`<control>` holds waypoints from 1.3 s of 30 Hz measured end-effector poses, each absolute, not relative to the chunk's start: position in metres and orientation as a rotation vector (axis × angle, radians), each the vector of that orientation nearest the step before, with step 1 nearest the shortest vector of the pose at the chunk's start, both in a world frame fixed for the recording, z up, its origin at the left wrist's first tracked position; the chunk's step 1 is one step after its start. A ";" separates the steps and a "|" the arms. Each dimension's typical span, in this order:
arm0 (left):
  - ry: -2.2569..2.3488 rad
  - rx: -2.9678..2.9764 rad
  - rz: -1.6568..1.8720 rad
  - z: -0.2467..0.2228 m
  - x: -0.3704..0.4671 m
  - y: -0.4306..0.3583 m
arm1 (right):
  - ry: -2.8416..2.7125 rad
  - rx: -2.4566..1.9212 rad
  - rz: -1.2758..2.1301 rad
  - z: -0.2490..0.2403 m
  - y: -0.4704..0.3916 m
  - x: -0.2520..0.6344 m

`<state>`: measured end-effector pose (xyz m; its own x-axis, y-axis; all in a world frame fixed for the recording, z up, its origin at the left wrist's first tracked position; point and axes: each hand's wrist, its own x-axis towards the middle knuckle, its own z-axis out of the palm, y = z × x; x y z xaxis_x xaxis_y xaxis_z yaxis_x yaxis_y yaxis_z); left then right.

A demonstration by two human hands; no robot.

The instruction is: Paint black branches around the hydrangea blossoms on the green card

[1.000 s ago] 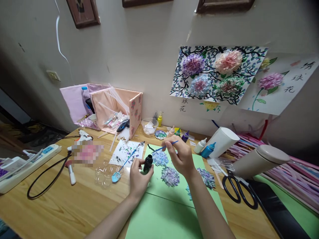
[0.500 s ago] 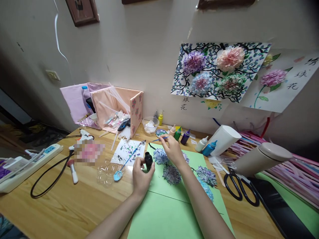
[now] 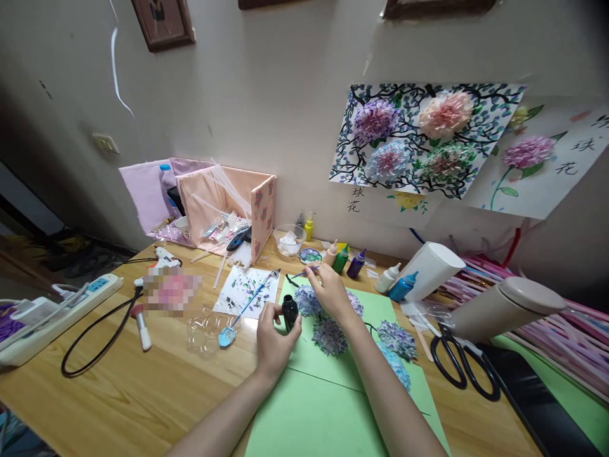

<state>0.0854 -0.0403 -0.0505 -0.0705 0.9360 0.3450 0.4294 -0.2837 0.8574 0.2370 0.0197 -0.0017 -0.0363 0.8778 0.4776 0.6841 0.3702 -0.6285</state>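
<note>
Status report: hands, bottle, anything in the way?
Left hand around black bottle. Right hand pinching blue brush over green sheet. Puffy flowers close by right wrist.

Room near left, crowded right

I can pass over bare wooden tabletop (image 3: 143,406) left of the left forearm (image 3: 228,416). The green paint bottle (image 3: 340,259) and purple paint bottle (image 3: 356,263) hem the back; black-handled scissors (image 3: 457,354) block my right; the right forearm (image 3: 380,381) crosses the green paper (image 3: 309,412).

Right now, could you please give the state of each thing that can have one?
Black bottle, uncapped, gripped in left hand
Thin paintbrush, gripped in right hand
Plastic bowl, lidless, holding white scraps
Spotted paper, lying flat
Power strip, plugs inserted
Peach box, open, holding packets
Glue gun, lying down
</note>
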 end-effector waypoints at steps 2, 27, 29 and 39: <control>1.470 1.688 1.344 -0.051 0.085 -0.039 | -1.787 -1.375 0.286 0.000 0.019 0.237; 1.529 1.545 1.384 -0.054 0.080 -0.027 | -1.479 -1.236 0.321 0.037 0.000 0.241; 1.526 1.544 1.382 -0.055 0.079 -0.027 | -1.419 -1.210 0.326 0.047 -0.006 0.242; 1.532 1.562 1.404 -0.056 0.079 -0.025 | -1.463 -1.221 0.267 0.083 -0.040 0.259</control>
